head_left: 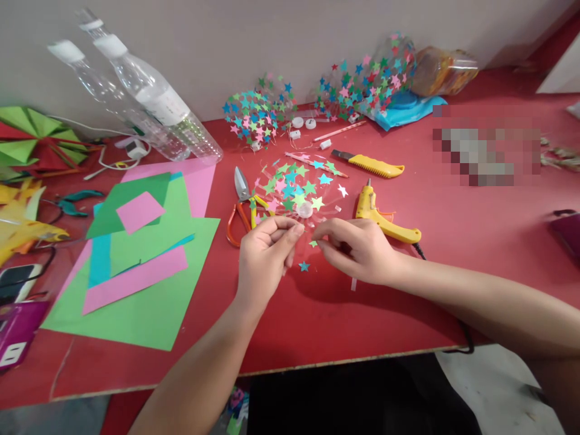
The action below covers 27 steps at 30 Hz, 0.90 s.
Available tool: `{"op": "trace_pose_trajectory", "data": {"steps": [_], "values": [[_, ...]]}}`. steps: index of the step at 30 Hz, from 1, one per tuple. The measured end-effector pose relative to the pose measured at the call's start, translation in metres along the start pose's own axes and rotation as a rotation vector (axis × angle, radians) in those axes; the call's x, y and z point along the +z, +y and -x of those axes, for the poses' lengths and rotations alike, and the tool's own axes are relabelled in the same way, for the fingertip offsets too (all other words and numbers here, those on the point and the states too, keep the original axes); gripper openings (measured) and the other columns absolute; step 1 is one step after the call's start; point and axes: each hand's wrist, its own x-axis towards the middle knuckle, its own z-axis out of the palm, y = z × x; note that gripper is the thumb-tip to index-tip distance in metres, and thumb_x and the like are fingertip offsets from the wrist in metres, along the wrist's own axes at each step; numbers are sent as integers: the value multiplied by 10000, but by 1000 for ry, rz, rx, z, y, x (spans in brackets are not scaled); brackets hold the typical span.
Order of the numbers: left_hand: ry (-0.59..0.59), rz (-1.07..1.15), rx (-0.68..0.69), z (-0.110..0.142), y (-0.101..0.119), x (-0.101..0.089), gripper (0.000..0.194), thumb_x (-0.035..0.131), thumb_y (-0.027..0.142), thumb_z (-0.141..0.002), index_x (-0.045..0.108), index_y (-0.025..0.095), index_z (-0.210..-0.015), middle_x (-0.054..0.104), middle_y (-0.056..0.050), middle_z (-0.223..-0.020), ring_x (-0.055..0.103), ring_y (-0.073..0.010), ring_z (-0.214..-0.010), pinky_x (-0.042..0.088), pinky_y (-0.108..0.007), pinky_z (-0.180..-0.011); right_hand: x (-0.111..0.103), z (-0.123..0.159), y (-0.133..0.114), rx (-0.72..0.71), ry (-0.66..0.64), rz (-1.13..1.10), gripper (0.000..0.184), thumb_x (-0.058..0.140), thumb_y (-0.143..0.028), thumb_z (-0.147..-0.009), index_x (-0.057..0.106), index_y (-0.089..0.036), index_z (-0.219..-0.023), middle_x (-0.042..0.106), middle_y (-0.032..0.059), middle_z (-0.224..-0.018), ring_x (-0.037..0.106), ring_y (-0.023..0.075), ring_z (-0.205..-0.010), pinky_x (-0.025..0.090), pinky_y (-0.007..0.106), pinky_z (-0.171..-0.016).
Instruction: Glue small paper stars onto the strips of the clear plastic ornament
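A splayed clear plastic piece, cut into thin strips and covered with paper stars (290, 188), lies on the table around a round whitish centre (304, 209). At its near edge my left hand (267, 248) pinches thumb and forefinger together; what is between them is too small to make out. My right hand (357, 248) is closed in a pinch, with a small light green star (313, 243) at its fingertips. Below, between the hands, is a blue star (304, 266). A yellow glue gun (380, 220) lies just beyond my right hand, and cutters with red and yellow handles (242, 205) beyond my left.
Coloured paper sheets (181, 320) are piled on the left, with clear plastic bottles (154, 103) behind. Star-covered clear balls (251, 118) stand along the wall. A yellow utility knife (376, 165) and striped straws (339, 131) lie towards the back. The red table's front edge (317, 364) is near me.
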Motion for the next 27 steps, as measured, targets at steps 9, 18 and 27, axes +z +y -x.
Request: {"op": "trace_pose_trajectory", "data": {"steps": [9, 18, 27], "values": [[-7, 51, 41, 0, 0, 0, 145, 718, 317, -829, 647, 194, -803, 450, 90, -403, 316, -19, -327, 236, -111, -320, 0, 0, 1, 5, 0, -5, 99, 517, -129, -871, 586, -164, -933, 423, -101, -554, 374, 37, -453, 335, 160, -495], [-109, -48, 2, 2, 2, 1, 238, 604, 420, -903, 658, 193, -854, 504, 62, -433, 346, -42, -303, 231, -167, -300, 2, 0, -1, 54, 38, 53, 106, 524, -181, -906, 574, -163, -997, 395, -112, -536, 346, 39, -437, 317, 160, -479], [-166, -141, 63, 8, 8, 4, 329, 509, 430, -959, 610, 184, -765, 499, 55, -444, 362, -45, -326, 279, -188, -345, 5, 0, 3, 116, -1, 136, 162, 515, -268, -940, 601, -180, -1045, 462, -91, -525, 378, 48, -431, 319, 165, -491]]}}
